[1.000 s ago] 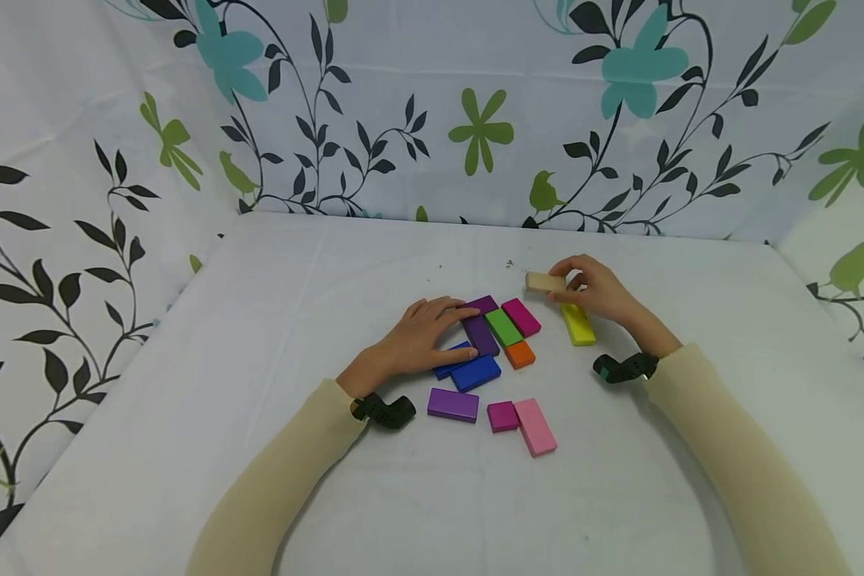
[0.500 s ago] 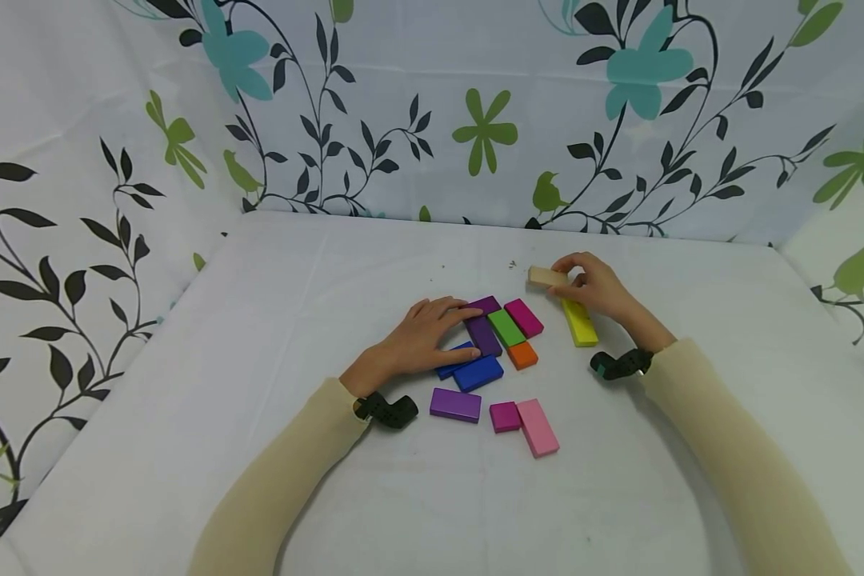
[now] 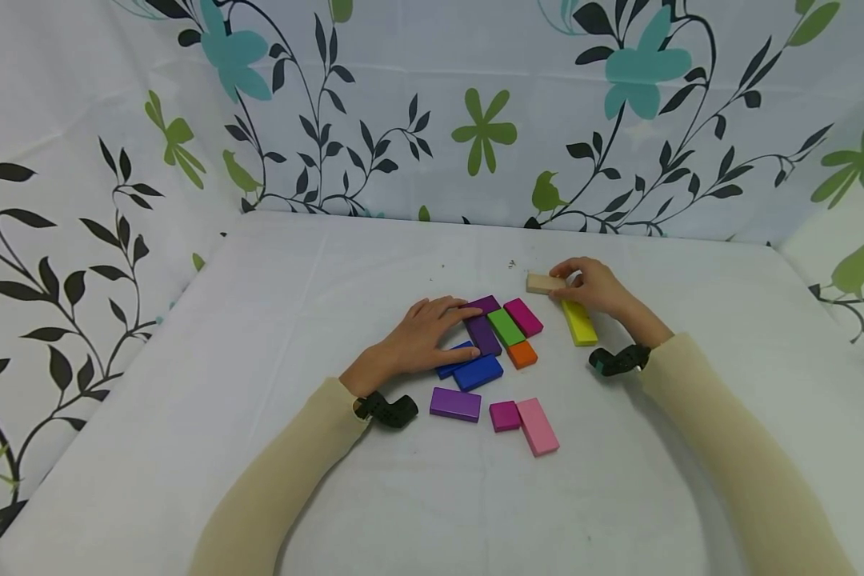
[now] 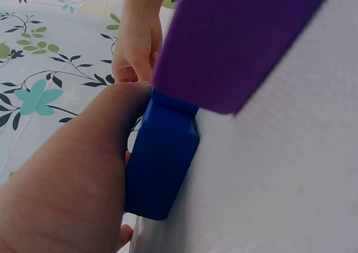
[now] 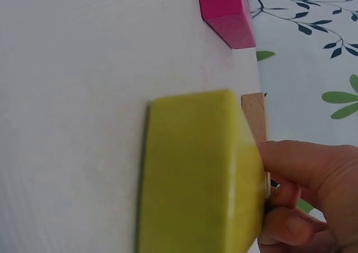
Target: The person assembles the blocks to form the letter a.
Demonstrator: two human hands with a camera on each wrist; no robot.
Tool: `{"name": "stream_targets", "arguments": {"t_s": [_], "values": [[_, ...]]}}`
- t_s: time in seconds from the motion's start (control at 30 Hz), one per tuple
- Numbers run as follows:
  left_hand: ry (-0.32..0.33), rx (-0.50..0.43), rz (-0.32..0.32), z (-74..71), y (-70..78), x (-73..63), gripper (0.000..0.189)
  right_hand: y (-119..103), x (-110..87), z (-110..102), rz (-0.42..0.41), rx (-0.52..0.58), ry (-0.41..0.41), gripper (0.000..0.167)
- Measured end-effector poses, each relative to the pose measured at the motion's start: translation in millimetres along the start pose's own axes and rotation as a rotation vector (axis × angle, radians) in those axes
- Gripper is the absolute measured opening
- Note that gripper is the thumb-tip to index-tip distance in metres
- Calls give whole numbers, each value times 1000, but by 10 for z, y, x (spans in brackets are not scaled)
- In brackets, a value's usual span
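In the head view, my left hand (image 3: 418,336) rests with fingers extended on a cluster of rectangular blocks. Its fingertips touch the dark purple blocks (image 3: 484,336), and its thumb lies across a blue block (image 3: 455,358), with another blue block (image 3: 478,373) just in front. A natural wood block (image 3: 542,283) is pinched by its right end between the thumb and fingers of my right hand (image 3: 596,288), at the far end of a yellow block (image 3: 579,326). The right wrist view shows the yellow block large, with the wood block (image 5: 254,116) behind it.
Green (image 3: 505,327), magenta (image 3: 524,318) and orange (image 3: 522,355) blocks fill the cluster's right side. Nearer me lie a purple block (image 3: 455,405), a short magenta block (image 3: 505,416) and a pink block (image 3: 538,427). A patterned curtain (image 3: 403,72) borders the white table (image 3: 331,280).
The wood block and my right hand rose slightly half a second ago and are now back down a little nearer me. My left hand stays in place.
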State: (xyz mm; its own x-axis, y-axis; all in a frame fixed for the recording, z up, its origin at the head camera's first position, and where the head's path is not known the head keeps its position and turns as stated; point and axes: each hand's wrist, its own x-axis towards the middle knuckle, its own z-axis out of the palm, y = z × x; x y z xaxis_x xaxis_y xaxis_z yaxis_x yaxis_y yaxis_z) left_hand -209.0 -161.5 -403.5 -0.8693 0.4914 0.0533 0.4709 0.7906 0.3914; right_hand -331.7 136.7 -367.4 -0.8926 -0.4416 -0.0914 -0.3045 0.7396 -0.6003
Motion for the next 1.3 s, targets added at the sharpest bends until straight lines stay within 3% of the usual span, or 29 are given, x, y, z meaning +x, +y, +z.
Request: {"name": "stream_targets", "arguments": {"t_s": [0.33, 0.7, 0.97, 1.3], "values": [[0, 4, -5, 19, -11, 2, 68, -1, -3, -13, 70, -6, -25, 45], [0, 2, -2, 8, -5, 7, 67, -40, -70, -43, 116, 24, -18, 40], [-1, -2, 3, 1, 3, -3, 67, -43, -113, -38, 73, 133, 41, 35], [3, -11, 4, -7, 15, -1, 67, -27, -183, -19, -18, 85, 71, 33]]}}
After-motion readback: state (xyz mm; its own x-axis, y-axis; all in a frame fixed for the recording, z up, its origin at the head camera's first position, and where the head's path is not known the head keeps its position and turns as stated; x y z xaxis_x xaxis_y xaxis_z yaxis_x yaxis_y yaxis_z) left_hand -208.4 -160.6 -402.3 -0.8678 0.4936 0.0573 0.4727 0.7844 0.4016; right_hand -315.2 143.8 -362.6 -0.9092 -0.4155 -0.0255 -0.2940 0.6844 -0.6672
